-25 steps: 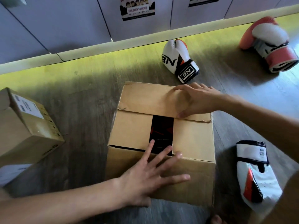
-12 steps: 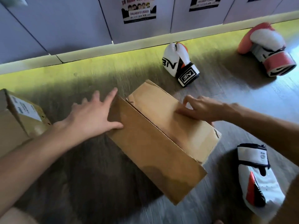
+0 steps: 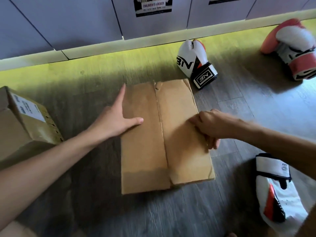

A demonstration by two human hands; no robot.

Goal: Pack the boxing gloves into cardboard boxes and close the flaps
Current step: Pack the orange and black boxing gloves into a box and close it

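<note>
A brown cardboard box lies on the floor in the middle, its flaps shut, and a long crease runs down between its two visible faces. My left hand rests flat against the box's left side with fingers straight and the thumb on the cardboard. My right hand curls over the box's right edge and grips it. Three loose boxing gloves lie around: a white, black and orange glove just behind the box, a pink and white glove at the far right, and a white glove at the near right.
A second cardboard box with a white label sits at the left. Grey locker doors with posters and a pale skirting strip run along the back. The floor is grey wood plank.
The box has been turned round on the floor, and the dark gap between its flaps no longer shows. My left hand went from its near side to its left side.
</note>
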